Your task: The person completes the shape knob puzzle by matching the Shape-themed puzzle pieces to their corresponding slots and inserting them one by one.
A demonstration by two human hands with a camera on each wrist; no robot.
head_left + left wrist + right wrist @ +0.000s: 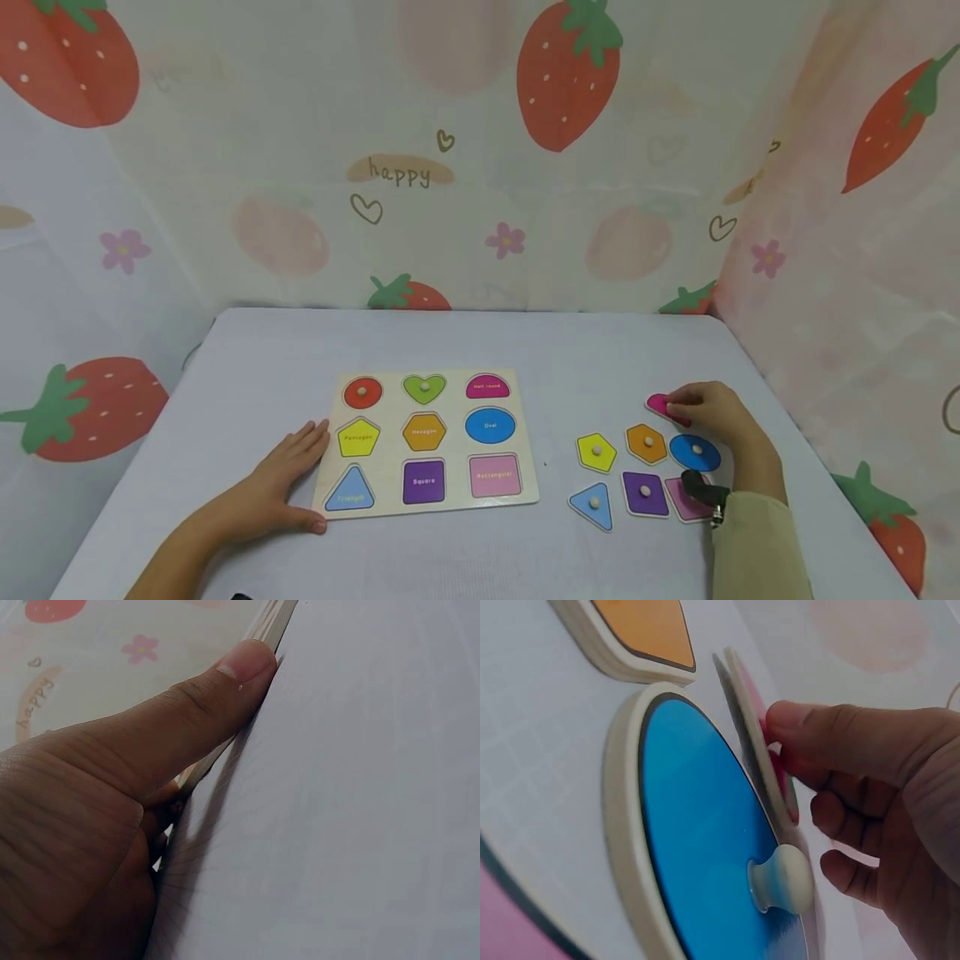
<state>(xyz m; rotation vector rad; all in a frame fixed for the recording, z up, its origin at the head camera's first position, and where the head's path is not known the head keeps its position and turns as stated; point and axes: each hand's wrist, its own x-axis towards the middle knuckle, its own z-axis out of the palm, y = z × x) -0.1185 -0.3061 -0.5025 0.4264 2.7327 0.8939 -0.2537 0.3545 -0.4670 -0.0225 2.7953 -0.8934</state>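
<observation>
A wooden shape-puzzle board (455,443) lies flat on the table. My left hand (281,483) rests against its left side, fingers extended along the left edge and thumb (244,667) touching the front edge. In its top row, a red circle piece (362,392) and a green heart piece (424,389) with knobs sit in their places. Over at the right, my right hand (712,410) pinches a magenta half-round piece (659,406), its knob hidden by the fingers. The piece is tilted, just behind the blue oval piece (694,795). Whether it touches the table, I cannot tell.
Loose knobbed pieces lie right of the board: yellow pentagon (592,455), orange hexagon (641,440), light-blue triangle (588,506), purple square (647,505) and pink rectangle (681,502), partly covered by a dark wrist strap. Strawberry-print curtains (480,233) stand behind and beside the white table (420,558).
</observation>
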